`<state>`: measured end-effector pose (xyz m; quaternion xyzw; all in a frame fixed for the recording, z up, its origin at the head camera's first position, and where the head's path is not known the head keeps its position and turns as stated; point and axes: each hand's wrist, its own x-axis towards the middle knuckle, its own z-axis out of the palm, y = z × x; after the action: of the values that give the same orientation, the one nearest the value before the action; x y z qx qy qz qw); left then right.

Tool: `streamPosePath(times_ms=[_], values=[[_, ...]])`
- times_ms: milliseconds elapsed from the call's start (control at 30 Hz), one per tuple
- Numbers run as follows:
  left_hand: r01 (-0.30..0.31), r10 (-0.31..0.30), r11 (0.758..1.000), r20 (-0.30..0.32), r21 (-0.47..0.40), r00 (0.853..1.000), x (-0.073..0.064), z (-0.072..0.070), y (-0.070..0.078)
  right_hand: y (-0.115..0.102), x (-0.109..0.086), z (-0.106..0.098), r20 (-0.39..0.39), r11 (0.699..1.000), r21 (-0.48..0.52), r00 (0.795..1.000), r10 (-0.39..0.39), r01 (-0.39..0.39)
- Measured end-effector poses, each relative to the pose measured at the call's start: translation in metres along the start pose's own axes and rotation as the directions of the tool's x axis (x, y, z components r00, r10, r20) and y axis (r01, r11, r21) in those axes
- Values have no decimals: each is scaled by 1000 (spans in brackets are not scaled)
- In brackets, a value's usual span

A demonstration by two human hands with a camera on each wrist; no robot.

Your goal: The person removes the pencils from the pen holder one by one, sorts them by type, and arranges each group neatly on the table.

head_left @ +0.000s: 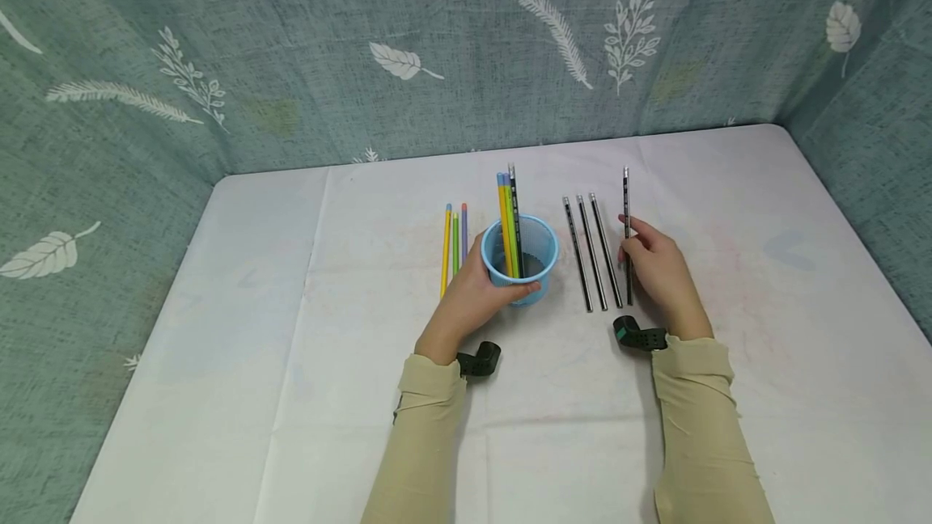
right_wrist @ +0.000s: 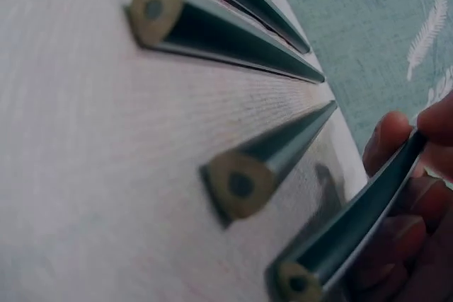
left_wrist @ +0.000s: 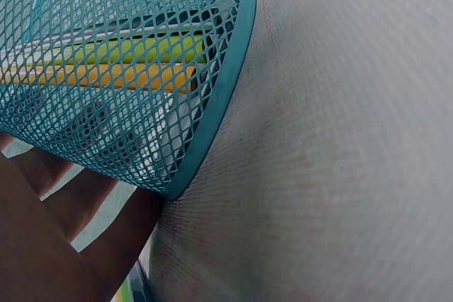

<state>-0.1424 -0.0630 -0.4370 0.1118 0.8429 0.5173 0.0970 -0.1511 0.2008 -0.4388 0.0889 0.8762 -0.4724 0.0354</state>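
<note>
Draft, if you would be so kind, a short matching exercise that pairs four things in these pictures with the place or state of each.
Column one
1. Left hand
2. Right hand
3. Mesh cup
4. Purple pencil

Column two
A. Pinches a dark pencil
B. Lies on the table, to the left of the cup
C. Grips the cup
D. Blue, with pencils leaning inside

Right pairs: 1-C, 2-A, 3-D, 4-B
</note>
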Motion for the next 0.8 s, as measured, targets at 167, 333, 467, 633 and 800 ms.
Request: streamPosePath(times_ms=[167, 333, 467, 633, 800], values=[[-9, 9, 1000, -3, 1, 1000, 0, 0, 0, -1, 0, 0, 4, 996, -90, 1000, 3, -2], [-14, 14, 1000, -9, 9, 1000, -1, 0, 1, 1, 0, 0, 6, 987, -162, 1000, -12, 13], [-12, 12, 1000, -2, 7, 1000, 0, 0, 0, 2, -1, 0, 18, 979, -198, 999, -36, 39], [-12, 12, 1000, -6, 9, 1000, 0, 0, 0, 1, 0, 1, 17, 974, -222, 999, -45, 48], [7, -7, 1000, -10, 13, 1000, 0, 0, 0, 0, 0, 1, 7, 970, -238, 998, -55, 55]])
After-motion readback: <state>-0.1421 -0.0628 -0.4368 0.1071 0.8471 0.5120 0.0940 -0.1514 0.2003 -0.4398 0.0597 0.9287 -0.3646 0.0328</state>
